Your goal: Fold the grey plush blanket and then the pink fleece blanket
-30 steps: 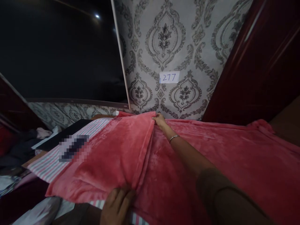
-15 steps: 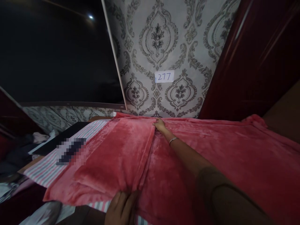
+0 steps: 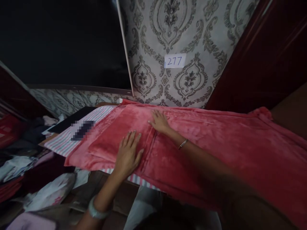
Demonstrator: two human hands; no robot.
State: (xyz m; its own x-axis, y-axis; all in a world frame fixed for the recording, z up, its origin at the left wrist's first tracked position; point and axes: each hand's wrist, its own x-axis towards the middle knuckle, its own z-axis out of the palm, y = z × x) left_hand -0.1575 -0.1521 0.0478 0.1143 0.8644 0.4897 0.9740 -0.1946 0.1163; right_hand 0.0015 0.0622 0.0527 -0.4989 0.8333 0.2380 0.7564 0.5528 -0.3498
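Observation:
A plush red-pink blanket (image 3: 216,143) is spread over the table, its left part folded over into a flat layered panel. My left hand (image 3: 128,153) rests palm down on that folded panel, fingers spread. Near the panel's far right edge, my right hand (image 3: 159,121) lies flat on the plush with its fingers apart. Neither hand grips the fabric. Beneath the blanket, a striped cloth (image 3: 63,137) shows at the left and along the front edge.
A dark, pixelated object (image 3: 83,130) lies on the striped cloth. Behind stand a large black screen (image 3: 64,44) and a patterned wall with a paper label (image 3: 175,60) reading 277. Piled clothes (image 3: 21,166) fill the lower left.
Both hands have let go of the folded edge and now lie flat on the blanket. My left hand has moved forward onto the panel. The view has tilted down.

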